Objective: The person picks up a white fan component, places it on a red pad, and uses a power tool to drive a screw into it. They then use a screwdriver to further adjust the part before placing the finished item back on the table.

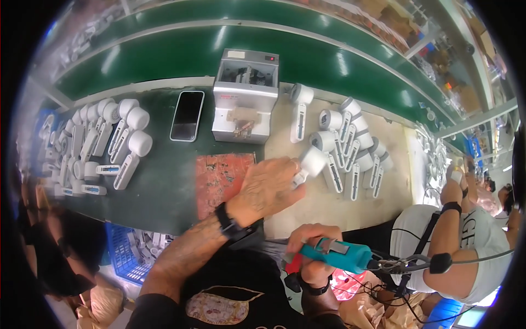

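Two bare hands work in my view, and I see the right hand [307, 237] nearest, at the lower middle of the frame, its fingers wrapped around a teal cylindrical power tool [345, 256] whose back end points right, where a metal hook and a cable meet it. At lower left I make out a blue plastic lattice basket [121, 257] with grey and white parts in it.

Just beyond, at centre, the left hand [267, 186] has its fingers closed on a white plastic handheld device with a round drum-shaped head [313, 161]; I have it above the tabletop [164, 175], near the right-hand cluster.

Under and left of that wrist lies a worn red rectangular mat [216, 178]. On the cream-coloured sheet [386, 200], right of centre, stand or lie similar white devices [351, 152]; a denser batch of white devices [103, 138] fills the left side.

Farther back, left of upper centre, I see a black-screened phone with a pale edge [187, 115] beside a silver-grey box-shaped machine [244, 101]. A glossy green panel [164, 55] spans the top.
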Available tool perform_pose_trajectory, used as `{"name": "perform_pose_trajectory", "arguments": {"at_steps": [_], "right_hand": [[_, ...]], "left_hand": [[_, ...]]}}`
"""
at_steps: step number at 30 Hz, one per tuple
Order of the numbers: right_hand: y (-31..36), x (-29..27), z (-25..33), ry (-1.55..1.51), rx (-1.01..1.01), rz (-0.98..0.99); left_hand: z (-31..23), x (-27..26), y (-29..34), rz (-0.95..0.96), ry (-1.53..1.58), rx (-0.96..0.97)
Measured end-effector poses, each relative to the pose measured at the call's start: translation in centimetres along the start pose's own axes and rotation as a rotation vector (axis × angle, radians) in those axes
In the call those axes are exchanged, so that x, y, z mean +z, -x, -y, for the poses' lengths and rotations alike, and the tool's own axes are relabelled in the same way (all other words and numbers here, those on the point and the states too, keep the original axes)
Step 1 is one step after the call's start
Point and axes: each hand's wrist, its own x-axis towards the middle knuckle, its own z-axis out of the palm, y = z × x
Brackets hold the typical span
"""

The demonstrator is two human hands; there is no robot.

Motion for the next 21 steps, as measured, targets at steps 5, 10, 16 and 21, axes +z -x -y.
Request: {"name": "perform_pose_trajectory", "arguments": {"at_steps": [5, 10, 16, 21], "right_hand": [[-1.8, 1.9, 0.0, 0.011, 0.051, -0.125], [-4.2, 3.1, -0.6, -0.028, 0.007, -0.065], [-10.1, 6.4, -0.3, -0.068, -0.122, -0.025], [-17.5, 10.2, -2.4, -0.009, -0.261, 0.030]], "left_hand": [[0.6, -7.5, 3.0, 0.065, 0.074, 0.051], [3.5, -8.7, 4.9, -0.155, -0.222, 0.254], [8.2, -8.2, 5.0, -0.096, -0.029, 0.228], [8.9, -7.6, 5.5, -0.135, -0.095, 0.271]]}}
